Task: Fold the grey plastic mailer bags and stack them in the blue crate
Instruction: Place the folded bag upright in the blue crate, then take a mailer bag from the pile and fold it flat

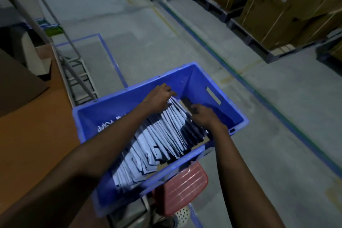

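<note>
You're at the stacking step: the folded grey plastic mailer bags (161,135) already stand on edge in a long slanted row inside the blue plastic crate (201,79), which sits just beside the brown tabletop (37,135) and above a red slatted plastic stool (185,187).

Both hands are down in the crate at the far end of the row, close together but not touching. Your left hand (160,96) curls its fingers over the top edges of the endmost bags, gripping them. Your right hand (201,114) has its fingers bent against the row's right side; I cannot tell whether they pinch a bag or only press.

Next, I'd judge, you seat that end bag snug and upright, then let go without tipping the row.
</note>
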`<state>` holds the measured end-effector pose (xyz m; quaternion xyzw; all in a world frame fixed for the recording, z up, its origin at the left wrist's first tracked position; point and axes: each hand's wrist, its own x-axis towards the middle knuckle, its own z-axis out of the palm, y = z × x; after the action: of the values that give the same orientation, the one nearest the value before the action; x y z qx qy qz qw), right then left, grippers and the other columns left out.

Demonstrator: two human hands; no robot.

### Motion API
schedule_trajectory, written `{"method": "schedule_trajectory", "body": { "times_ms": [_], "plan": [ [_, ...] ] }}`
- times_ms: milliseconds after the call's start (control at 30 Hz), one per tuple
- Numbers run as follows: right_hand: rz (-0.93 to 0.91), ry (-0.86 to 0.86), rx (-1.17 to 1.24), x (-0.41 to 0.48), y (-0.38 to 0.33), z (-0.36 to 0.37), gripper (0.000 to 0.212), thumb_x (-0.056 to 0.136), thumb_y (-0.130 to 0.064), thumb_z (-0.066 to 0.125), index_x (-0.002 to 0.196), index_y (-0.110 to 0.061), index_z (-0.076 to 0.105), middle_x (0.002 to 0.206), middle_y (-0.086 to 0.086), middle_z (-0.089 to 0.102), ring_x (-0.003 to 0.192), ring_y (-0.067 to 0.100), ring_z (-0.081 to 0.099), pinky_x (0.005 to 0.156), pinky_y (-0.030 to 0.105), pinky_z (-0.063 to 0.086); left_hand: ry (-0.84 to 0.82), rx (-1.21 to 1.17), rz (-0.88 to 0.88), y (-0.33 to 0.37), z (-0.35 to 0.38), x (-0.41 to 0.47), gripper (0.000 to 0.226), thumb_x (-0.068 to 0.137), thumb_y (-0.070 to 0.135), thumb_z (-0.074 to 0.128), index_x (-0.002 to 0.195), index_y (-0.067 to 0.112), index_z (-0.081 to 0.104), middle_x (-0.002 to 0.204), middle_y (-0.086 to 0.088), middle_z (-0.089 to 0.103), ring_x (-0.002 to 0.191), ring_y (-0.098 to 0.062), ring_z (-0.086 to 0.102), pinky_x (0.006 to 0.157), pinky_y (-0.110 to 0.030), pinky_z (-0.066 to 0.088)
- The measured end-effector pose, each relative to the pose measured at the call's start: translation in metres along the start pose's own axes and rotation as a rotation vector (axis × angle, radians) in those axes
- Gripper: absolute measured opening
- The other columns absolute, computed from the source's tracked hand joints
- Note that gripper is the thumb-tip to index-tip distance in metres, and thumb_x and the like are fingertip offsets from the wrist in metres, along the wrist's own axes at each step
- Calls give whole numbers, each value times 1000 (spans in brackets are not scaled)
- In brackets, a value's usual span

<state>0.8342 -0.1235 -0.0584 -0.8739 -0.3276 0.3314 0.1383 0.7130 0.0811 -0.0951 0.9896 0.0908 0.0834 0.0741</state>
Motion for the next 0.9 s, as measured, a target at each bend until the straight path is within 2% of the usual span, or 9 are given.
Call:
{"method": "schedule_trajectory", "body": {
  "times_ms": [67,167,267,400,500,600,733,800,900],
  "plan": [
    [-70,77,56,-18,-7,5,58,86,-30,62,143,-21,56,142,15,61,131,34,56,106,43,46,111,-15,-69,8,-25,-29,48,72,15,69,119,14,72,99,-13,69,93,-38,63,76,-46,53],
    [-222,183,89,-46,-25,23,46,90,-20,64,136,-22,62,136,14,64,128,32,59,102,40,46,308,-1,-201,18,-58,-86,52,75,22,43,115,14,75,98,-13,72,91,-38,66,76,-47,53],
    [-382,269,111,-81,-61,49,38,95,-13,64,133,-17,65,131,16,65,126,33,58,101,36,41,410,19,-354,24,-87,-151,47,81,26,44,115,17,76,100,-9,73,93,-35,66,77,-48,51],
    [-608,354,138,-132,-128,101,36,91,-24,56,124,-18,69,121,10,68,118,32,61,100,37,43,472,24,-540,17,-121,-249,42,86,26,48,117,20,74,105,-6,71,97,-34,63,84,-49,52],
    [-753,323,172,-174,-185,151,33,91,-23,56,121,-22,70,121,2,68,117,27,60,98,39,47,500,53,-682,13,-145,-335,36,87,21,57,120,23,72,107,-5,69,103,-33,61,87,-46,49],
    [-906,267,170,-216,-245,211,33,91,-23,56,120,-24,70,118,2,66,115,25,59,97,38,47,554,108,-784,9,-169,-434,32,92,18,63,123,22,70,110,-5,69,106,-31,59,88,-46,48],
    [-1106,90,96,-263,-327,301,28,102,-20,55,127,-28,66,126,-3,59,125,19,50,100,32,44,614,189,-979,-1,-186,-565,30,94,14,65,123,17,71,108,-6,68,104,-32,60,86,-46,47],
    [-1196,16,69,-285,-367,343,26,106,-22,53,129,-29,65,129,-5,57,128,15,47,98,27,42,657,209,-1077,-6,-189,-627,34,91,11,63,123,17,71,109,-7,69,102,-34,60,85,-46,49],
    [-1316,-48,56,-310,-425,396,25,104,-22,55,125,-29,67,125,-6,59,125,14,49,91,29,44,716,242,-1225,-14,-193,-705,37,87,10,61,122,17,71,109,-8,70,101,-34,59,85,-45,50]
  ]
}}
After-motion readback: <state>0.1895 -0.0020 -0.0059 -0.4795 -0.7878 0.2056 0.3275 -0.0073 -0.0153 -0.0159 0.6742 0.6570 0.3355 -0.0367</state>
